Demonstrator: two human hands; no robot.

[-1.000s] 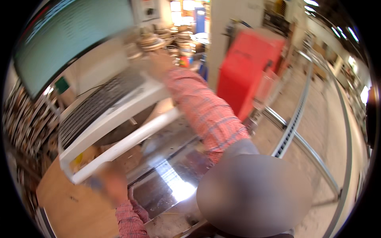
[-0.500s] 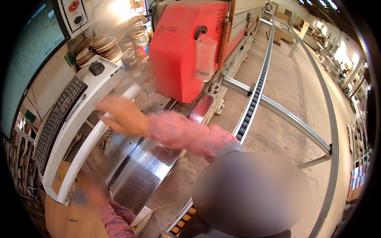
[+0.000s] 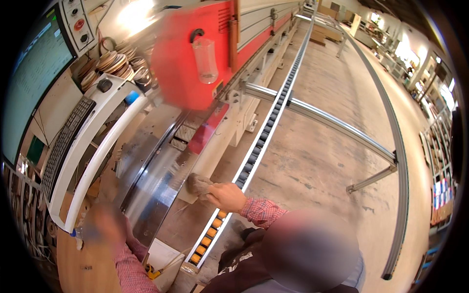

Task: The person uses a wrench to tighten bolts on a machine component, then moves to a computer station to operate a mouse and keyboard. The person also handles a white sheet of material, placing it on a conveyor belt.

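Observation:
My right hand (image 3: 228,197) is closed on a crumpled grey-brown rag (image 3: 198,185). It holds the rag at the right edge of a shiny metal machine table (image 3: 154,190). My left hand (image 3: 105,224) is smeared by motion at the left, over the near end of that table and close to a curved white rail (image 3: 100,163). A small blue and clear item (image 3: 76,232) shows beside it; whether the hand holds it I cannot tell. Both forearms wear red checked sleeves.
A red machine housing (image 3: 178,63) with a clear cup stands beyond the table. Left are a keyboard (image 3: 68,141), a monitor (image 3: 36,83) and rolls of edging (image 3: 110,61). A roller track (image 3: 259,146) on aluminium framing runs away to the right. Wooden desktop (image 3: 73,263) at lower left.
My right hand has come from above the white rail back to the right and nearer, and now grips the rag. My left hand stays blurred near the rail's near end. The view has shifted.

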